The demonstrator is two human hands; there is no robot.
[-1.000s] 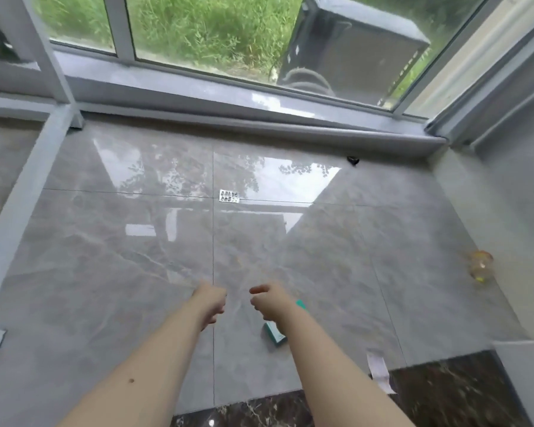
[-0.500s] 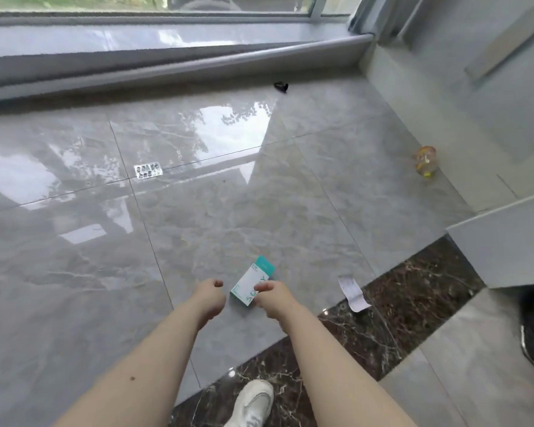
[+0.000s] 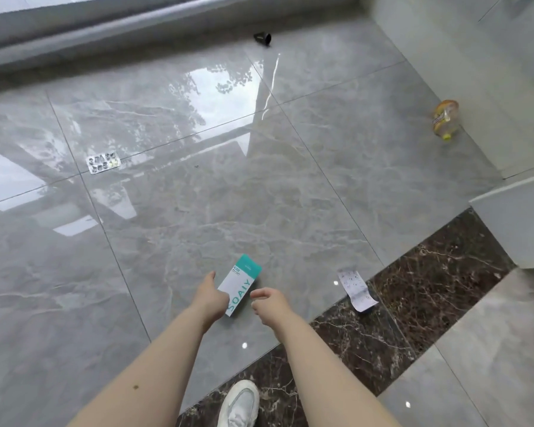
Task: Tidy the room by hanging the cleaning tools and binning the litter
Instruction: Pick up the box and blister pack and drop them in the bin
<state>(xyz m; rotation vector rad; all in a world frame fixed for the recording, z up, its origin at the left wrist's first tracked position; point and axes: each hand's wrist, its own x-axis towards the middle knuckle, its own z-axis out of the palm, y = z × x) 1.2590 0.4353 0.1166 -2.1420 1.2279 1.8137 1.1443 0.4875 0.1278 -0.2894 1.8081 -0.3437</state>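
Observation:
A white and teal carton [image 3: 244, 277] lies flat on the glossy grey floor tiles. My left hand [image 3: 212, 295] hovers over its lower left corner, fingers curled in and thumb out; I cannot see any grip on it. My right hand [image 3: 269, 300] hangs just right of the carton, loosely curled and holding nothing. A printed paper slip [image 3: 356, 289] lies to the right at the edge of the dark marble strip [image 3: 429, 288]. Farther off lie a silver blister pack [image 3: 103, 162], a clear plastic bottle [image 3: 445, 118] by the right wall, and a small black object [image 3: 263, 38] near the window sill.
A white cabinet corner [image 3: 512, 217] juts in at the right. My white shoe [image 3: 239, 405] stands on the dark marble strip below my arms. The window sill ledge [image 3: 136, 23] runs along the far side.
The view has dropped and swung right, away from the window. Both hands have come closer to the carton, and my left hand now overlaps its corner.

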